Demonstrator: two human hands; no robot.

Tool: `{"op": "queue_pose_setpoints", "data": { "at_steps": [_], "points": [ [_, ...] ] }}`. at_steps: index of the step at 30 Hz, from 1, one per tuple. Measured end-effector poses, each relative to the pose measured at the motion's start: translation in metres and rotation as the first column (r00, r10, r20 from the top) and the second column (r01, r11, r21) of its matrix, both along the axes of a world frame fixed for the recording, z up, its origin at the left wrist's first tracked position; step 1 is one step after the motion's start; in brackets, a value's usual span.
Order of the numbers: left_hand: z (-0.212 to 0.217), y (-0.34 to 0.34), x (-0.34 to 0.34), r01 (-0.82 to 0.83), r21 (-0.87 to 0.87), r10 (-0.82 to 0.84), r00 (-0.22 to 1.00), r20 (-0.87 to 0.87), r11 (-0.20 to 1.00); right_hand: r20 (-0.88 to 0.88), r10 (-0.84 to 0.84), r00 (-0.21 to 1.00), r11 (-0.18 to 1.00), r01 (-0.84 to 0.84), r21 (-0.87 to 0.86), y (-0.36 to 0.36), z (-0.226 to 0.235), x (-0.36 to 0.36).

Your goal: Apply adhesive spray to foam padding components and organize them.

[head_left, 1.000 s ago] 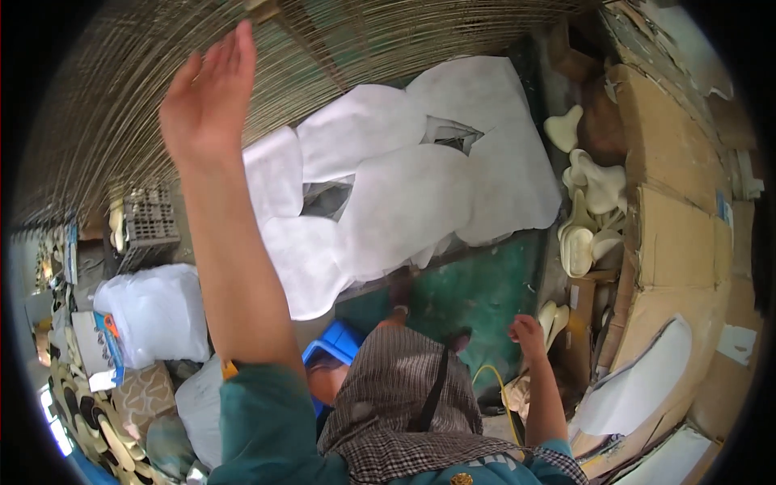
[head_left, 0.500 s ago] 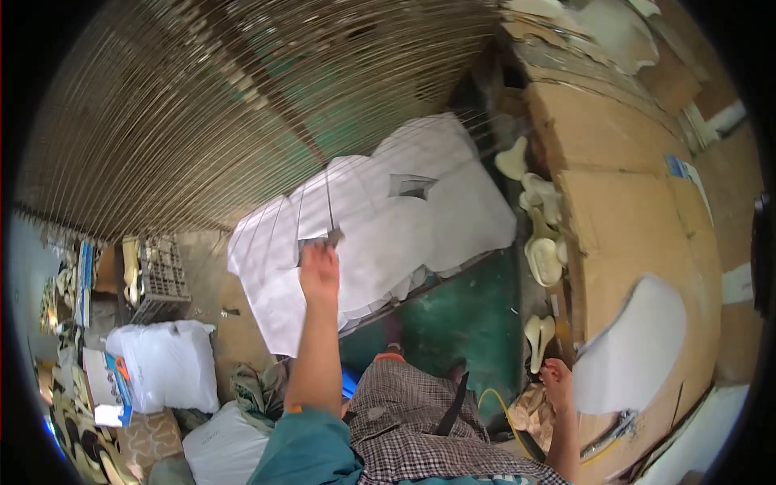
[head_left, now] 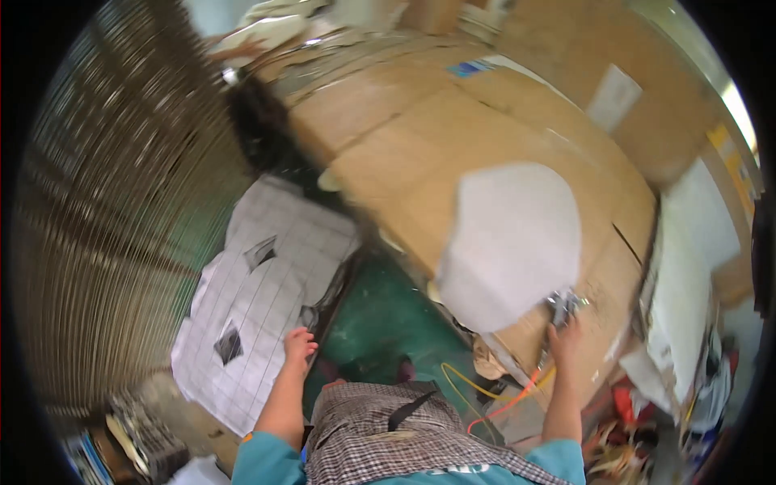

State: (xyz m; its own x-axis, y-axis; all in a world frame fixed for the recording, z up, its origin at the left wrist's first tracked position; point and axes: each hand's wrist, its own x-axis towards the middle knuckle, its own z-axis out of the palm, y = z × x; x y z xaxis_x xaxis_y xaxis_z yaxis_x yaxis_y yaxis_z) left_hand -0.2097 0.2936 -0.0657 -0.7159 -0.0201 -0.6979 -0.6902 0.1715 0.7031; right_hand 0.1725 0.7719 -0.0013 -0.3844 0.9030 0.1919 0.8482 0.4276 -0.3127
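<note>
My right hand (head_left: pixel 565 338) is wrapped around a metal spray gun (head_left: pixel 563 304) with an orange hose (head_left: pixel 517 396) running from it. The gun lies low at the lower edge of a white rounded sheet (head_left: pixel 513 242) spread on the cardboard-covered table (head_left: pixel 396 153). To the left, my left hand (head_left: pixel 300 346) hangs with loosely bent, parted fingers and nothing in it. It is nearest to several overlapping white pieces (head_left: pixel 275 299) lying on the wire rack, where dark gaps show between them.
A tall rack of thin wires (head_left: pixel 121 210) fills the left side. Green floor (head_left: pixel 388 315) shows between rack and table. A yellow hose (head_left: pixel 453 388) curves near my apron. White boards (head_left: pixel 687 283) lean at the right, and another person's hand (head_left: pixel 242 50) shows at the far upper left.
My view has swung right toward the table. My left hand has drawn back from the white pieces on the rack. My right hand has reached out and taken hold of the spray gun.
</note>
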Motion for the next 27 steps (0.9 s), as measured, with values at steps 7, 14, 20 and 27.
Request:
{"op": "queue_pose_setpoints", "data": {
  "at_steps": [7,14,20,27],
  "points": [
    [0.018,0.085,0.015,0.469,-0.145,-0.466,0.883,0.055,0.871,0.085,-0.133,0.987,0.989,0.138,-0.060,0.001,0.011,-0.032],
    [0.093,0.248,0.064,0.667,-0.648,-0.705,-0.255,-0.662,0.368,-0.669,-0.293,0.683,0.894,-0.052,-0.445,-0.036,0.078,0.030],
    [0.076,0.269,0.081,0.788,-0.561,-0.673,-0.275,-0.687,0.251,-0.752,-0.291,0.592,0.730,-0.371,-0.574,-0.202,0.224,0.012],
    [-0.008,0.157,-0.031,0.789,-0.385,-0.817,0.239,-0.525,0.478,-0.820,-0.291,0.493,0.876,-0.208,-0.436,-0.245,0.239,-0.009]
  ]
}}
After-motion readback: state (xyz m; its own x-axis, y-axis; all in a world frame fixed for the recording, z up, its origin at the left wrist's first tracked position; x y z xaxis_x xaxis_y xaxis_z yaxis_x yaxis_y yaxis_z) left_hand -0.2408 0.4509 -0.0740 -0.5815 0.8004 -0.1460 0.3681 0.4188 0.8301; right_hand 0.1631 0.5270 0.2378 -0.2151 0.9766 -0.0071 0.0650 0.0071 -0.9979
